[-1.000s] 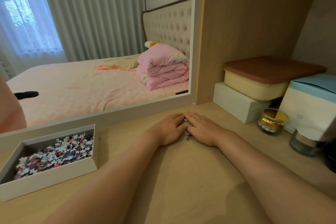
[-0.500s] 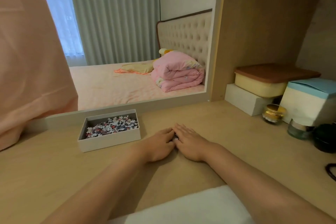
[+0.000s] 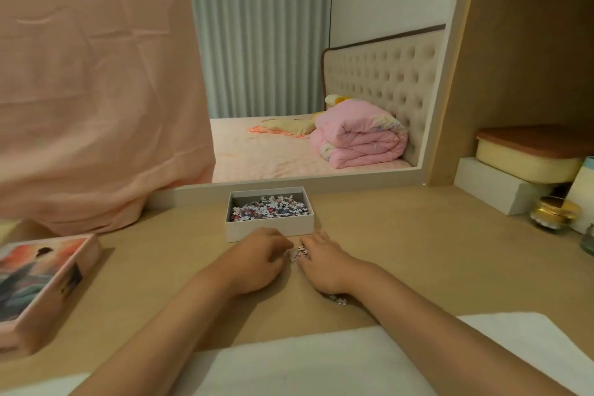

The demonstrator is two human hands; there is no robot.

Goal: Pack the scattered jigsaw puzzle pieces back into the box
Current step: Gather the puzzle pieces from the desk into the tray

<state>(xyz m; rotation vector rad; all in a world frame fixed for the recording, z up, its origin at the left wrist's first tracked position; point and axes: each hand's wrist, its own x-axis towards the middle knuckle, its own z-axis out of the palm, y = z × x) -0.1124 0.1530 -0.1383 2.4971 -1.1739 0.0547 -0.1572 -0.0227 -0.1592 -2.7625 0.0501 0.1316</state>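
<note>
A white open box (image 3: 269,228) stands on the wooden desk, with several jigsaw pieces heaped in it. Just in front of it my left hand (image 3: 257,262) and my right hand (image 3: 324,262) lie palm down, side by side, cupped around a small clump of puzzle pieces (image 3: 298,253) that shows between the fingertips. A few more loose pieces (image 3: 339,300) peek out from under my right wrist. Most of what the hands cover is hidden.
The box lid (image 3: 41,286) with a printed picture lies at the left. A pink cloth (image 3: 96,90) hangs at the back left. White boxes, a cream container (image 3: 527,157) and jars (image 3: 553,212) crowd the right. A white pad (image 3: 308,360) lies at the near edge.
Both hands have slid together across the desk toward the box, pushing the pieces along, and now rest just in front of it. The camera view shifted, so the lid came into sight.
</note>
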